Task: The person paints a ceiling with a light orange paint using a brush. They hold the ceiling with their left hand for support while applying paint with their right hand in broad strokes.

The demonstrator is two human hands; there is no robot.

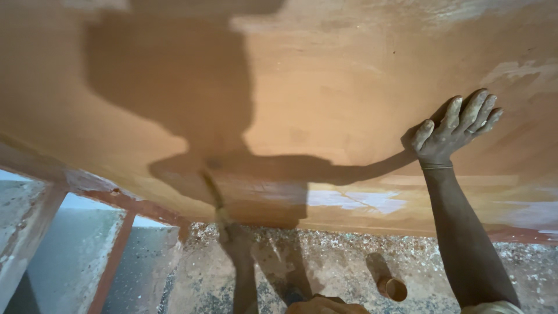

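Right hand [456, 129] flat and open on an orange-brown wall [325, 87].

The left hand [232, 232], blurred, seems closed around a thin brush-like tool [213, 189] against the wall's lower part. Pale patches mark the surface. Below, a speckled floor [325, 267] with a small cup [394, 288]; a red-framed opening [116, 244] at left.

The right hand [456, 129] is bare and dusted with pale, dried flecks over the fingers [472, 110] and knuckles. A thin band [436, 167] circles the wrist, and the forearm [465, 232] below it is bare down to a light sleeve edge [494, 307] at the bottom of the view. The left hand [232, 232] and its forearm show only as a blur, bare as far as can be told, with no glove or sleeve to be made out.
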